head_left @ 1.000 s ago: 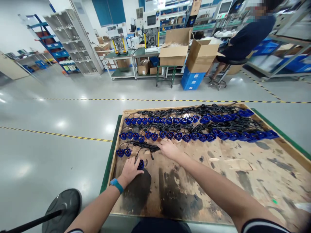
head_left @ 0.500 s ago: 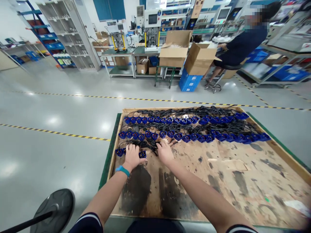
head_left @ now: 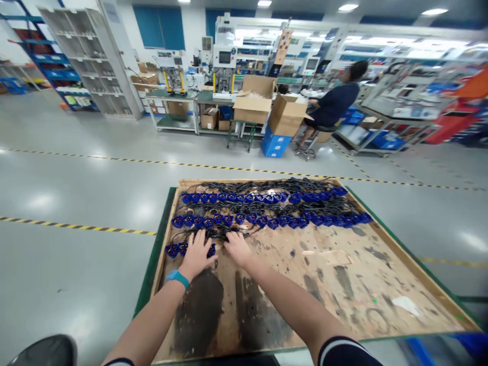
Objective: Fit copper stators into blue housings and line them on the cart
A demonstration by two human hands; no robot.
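Observation:
In the head view, my left hand (head_left: 197, 254) lies with its fingers spread over the short front row of blue round connectors (head_left: 172, 250) with black cables, hiding some of them. One blue connector (head_left: 211, 250) shows by my left thumb. My right hand (head_left: 238, 249) is just to the right, its fingers curled down onto a bundle of black cables (head_left: 219, 232); the fingertips are partly hidden. Beyond the hands, two longer rows of blue connectors (head_left: 240, 218) with black cables (head_left: 259, 207) stretch across the wooden board.
A raised rim (head_left: 414, 267) edges the wooden board (head_left: 282, 284). A scrap of white paper (head_left: 406, 306) lies at its right. Across the floor, a seated person (head_left: 335, 104) is near cardboard boxes (head_left: 253, 107) and blue crates (head_left: 275, 143). A dark round object (head_left: 41, 351) is at lower left.
The camera view has tilted up and turned right, so the board appears shifted left. My left hand's fingers are spread wider. My right hand stays at the cables.

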